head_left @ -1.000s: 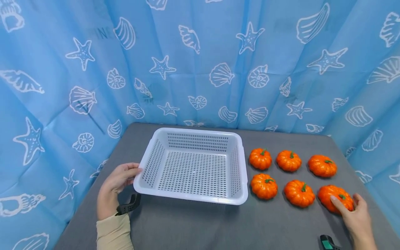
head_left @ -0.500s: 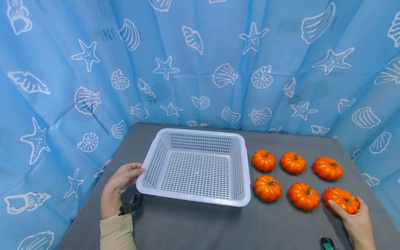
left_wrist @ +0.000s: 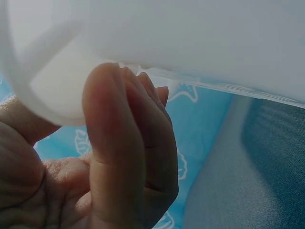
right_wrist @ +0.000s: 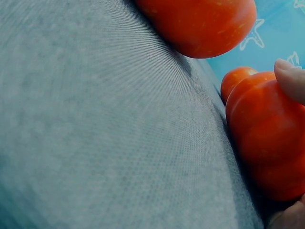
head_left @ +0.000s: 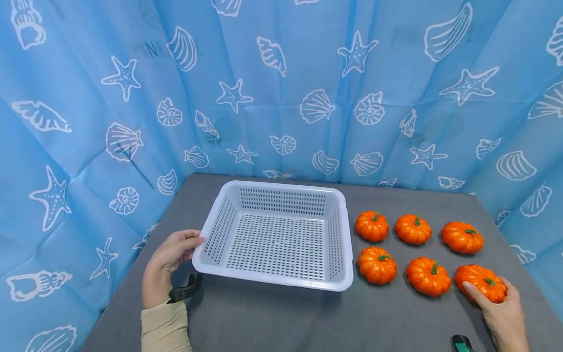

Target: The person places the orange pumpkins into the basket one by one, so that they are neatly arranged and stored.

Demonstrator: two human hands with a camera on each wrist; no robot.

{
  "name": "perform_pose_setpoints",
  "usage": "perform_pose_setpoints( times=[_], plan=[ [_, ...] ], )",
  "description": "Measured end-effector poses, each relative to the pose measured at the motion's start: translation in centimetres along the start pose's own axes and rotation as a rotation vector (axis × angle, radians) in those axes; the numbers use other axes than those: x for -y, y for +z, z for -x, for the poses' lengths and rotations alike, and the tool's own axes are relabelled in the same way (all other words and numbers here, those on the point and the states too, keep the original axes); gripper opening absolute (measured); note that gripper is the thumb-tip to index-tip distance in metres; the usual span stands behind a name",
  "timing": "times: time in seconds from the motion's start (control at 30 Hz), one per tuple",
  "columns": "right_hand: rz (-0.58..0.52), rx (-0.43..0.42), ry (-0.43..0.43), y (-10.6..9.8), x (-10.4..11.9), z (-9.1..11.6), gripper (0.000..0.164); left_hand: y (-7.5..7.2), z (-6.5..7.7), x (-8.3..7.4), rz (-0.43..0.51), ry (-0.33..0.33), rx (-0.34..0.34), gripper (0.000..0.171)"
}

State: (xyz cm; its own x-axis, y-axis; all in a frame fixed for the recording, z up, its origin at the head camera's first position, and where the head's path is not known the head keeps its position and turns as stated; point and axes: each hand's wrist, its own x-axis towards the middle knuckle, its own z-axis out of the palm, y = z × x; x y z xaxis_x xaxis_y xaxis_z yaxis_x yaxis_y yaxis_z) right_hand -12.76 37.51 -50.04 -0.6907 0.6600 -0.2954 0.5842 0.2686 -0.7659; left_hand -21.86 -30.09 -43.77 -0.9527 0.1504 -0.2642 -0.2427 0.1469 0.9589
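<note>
A white perforated plastic basket (head_left: 272, 282) stands on the grey table, with nothing inside it. My left hand (head_left: 176, 249) pinches its left rim between thumb and fingers; in the left wrist view the curled fingers (left_wrist: 116, 143) lie against the basket wall (left_wrist: 200, 43). At the right, my right hand (head_left: 503, 313) grips the nearest right orange pumpkin (head_left: 479, 282), thumb on the near left side and fingers round the right. In the right wrist view that pumpkin (right_wrist: 267, 129) rests on the cloth, with the thumb (right_wrist: 290, 81) on it.
Several more pumpkins stand in two rows right of the basket, among them a front-row middle pumpkin (head_left: 428, 277) and a back-right pumpkin (head_left: 462, 237). A blue shell-patterned curtain (head_left: 281, 88) closes off the back and sides of the grey table (head_left: 272, 322).
My right hand's fingers have settled further round the pumpkin. The head view has shifted slightly, moving everything a little to the right. My left hand stays at the basket rim.
</note>
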Motion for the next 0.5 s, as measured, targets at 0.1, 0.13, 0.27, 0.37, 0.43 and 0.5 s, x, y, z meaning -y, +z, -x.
perform_pose_setpoints(
  times=[0.1,0.13,0.27,0.37,0.43,0.5],
  plan=[
    [0.001,-0.005,0.002,0.01,0.05,0.02,0.095,-0.12,-0.12,0.09,-0.017,0.006,0.013,0.038],
    [-0.001,-0.007,0.002,0.05,0.1,0.01,0.095,-0.14,-0.15,0.11,-0.015,0.004,0.008,0.038],
    [0.001,-0.007,0.002,0.01,0.24,0.04,0.095,-0.27,-0.1,0.24,-0.03,0.009,0.019,0.04],
    [-0.002,-0.004,0.002,-0.11,0.35,0.07,0.095,-0.31,-0.04,0.28,-0.032,0.008,0.019,0.041],
    [-0.008,0.0,0.001,-0.2,0.46,0.1,0.095,-0.28,-0.03,0.26,-0.033,0.008,0.02,0.041],
    [-0.017,-0.001,-0.001,-0.28,0.64,0.14,0.095,-0.22,-0.06,0.22,-0.032,0.008,0.019,0.041]
  ],
)
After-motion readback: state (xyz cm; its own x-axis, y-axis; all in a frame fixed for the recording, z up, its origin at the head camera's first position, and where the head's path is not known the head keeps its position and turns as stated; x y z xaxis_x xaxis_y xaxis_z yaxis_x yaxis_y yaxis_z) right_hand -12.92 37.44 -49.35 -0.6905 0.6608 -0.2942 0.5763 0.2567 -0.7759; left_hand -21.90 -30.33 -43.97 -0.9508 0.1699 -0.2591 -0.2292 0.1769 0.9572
